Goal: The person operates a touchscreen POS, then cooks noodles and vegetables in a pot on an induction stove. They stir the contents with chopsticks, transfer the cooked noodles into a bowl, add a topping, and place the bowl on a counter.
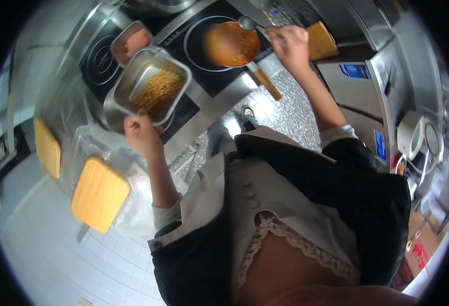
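My left hand (142,131) pinches the near rim of a square metal container (136,77), which is tilted. Yellow-brown crumbly food (158,87) is heaped toward its right side. My right hand (289,47) is closed round the handle of a metal ladle (247,23). The ladle's bowl hangs over the far edge of a pan (251,64) on the black cooktop. Inside the pan is orange-red sauce (250,43) with small bits in it; its left part is blurred. The pan's wooden handle (267,85) points toward me, with neither hand on it.
A clear tub of pinkish food (134,43) stands behind the metal container, on the cooktop (209,76). At the left are a wooden board (101,195) and a crumpled plastic bag (138,204). Another wooden board (322,41) is beyond my right hand. White appliances (422,136) stand far right.
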Motion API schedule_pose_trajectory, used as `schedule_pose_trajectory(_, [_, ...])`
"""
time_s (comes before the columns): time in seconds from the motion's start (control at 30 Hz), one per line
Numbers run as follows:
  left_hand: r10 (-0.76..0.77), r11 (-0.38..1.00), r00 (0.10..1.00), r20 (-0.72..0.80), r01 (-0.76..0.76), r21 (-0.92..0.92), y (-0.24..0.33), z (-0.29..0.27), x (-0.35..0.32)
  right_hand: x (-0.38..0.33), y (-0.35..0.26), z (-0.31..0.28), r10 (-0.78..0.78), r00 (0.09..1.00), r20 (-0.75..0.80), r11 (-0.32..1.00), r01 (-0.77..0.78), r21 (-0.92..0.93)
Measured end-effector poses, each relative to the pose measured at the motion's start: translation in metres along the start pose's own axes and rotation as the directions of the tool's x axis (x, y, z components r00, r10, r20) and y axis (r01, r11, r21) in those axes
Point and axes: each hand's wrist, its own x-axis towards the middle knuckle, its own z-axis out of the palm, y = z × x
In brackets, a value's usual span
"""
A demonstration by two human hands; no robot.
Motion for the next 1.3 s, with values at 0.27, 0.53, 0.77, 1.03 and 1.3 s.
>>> schedule_pose_trajectory(0.27, [-0.09, 0.987, 0.991, 0.098, 0.102, -0.128, 0.071, -0.049, 0.031, 0.077, -0.193, 0.005, -0.255, 0.95, 0.179, 0.725, 0.066, 0.685])
schedule_pose_trajectory(0.53, [0.191, 0.931, 0.959, -0.21, -0.245, -0.272, 0.2, -0.245, 0.177, 0.11, -0.237, 0.03, -0.016, 0.987, 0.158, 0.664, -0.108, 0.74])
schedule_pose_trajectory(0.77, [0.251, 0.762, 0.873, -0.418, -0.445, -0.471, 0.252, -0.372, 0.394, 0.053, -0.189, 0.031, 0.153, 0.966, 0.208, 0.771, -0.248, 0.586])
schedule_pose_trajectory(1.03, [0.227, 0.974, 0.884, -0.409, -0.213, 0.08, 0.206, -0.426, 0.558, -0.052, -0.099, 0.017, 0.562, 0.754, 0.339, 0.743, -0.641, 0.195])
schedule_pose_trajectory(1.3, [0.176, 0.973, 0.973, -0.151, -0.195, -0.122, 0.154, -0.397, 0.456, -0.129, -0.01, 0.043, 0.599, 0.446, 0.665, 0.722, -0.66, -0.207])
